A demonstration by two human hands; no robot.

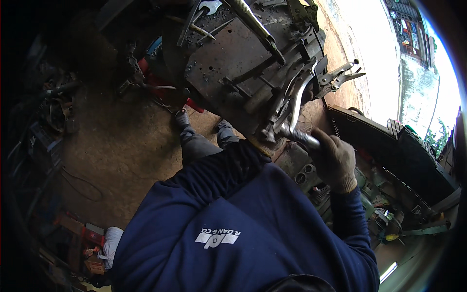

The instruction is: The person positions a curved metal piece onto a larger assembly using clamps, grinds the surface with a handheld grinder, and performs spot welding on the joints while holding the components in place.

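My right hand (334,158), in a light knitted glove, is closed around a thick silver metal handle (305,139). Where that handle's far end meets the clamped metal parts, I cannot make out the tool's kind. My left hand (268,146), gloved too, is low at the near edge of the work, mostly covered by the dark sleeve and metal; its fingers are hidden. Just beyond both hands stands a curved silver locking clamp (299,97). Another pair of locking pliers (335,79) juts out to the right.
A dark steel worktable (214,73) carries metal bars, a long clamp (253,27) and an open-ended wrench (210,7). Green machinery (301,165) sits below my right hand. On the right leans a long black panel (374,138). Red objects (155,82) lie under the table's left side.
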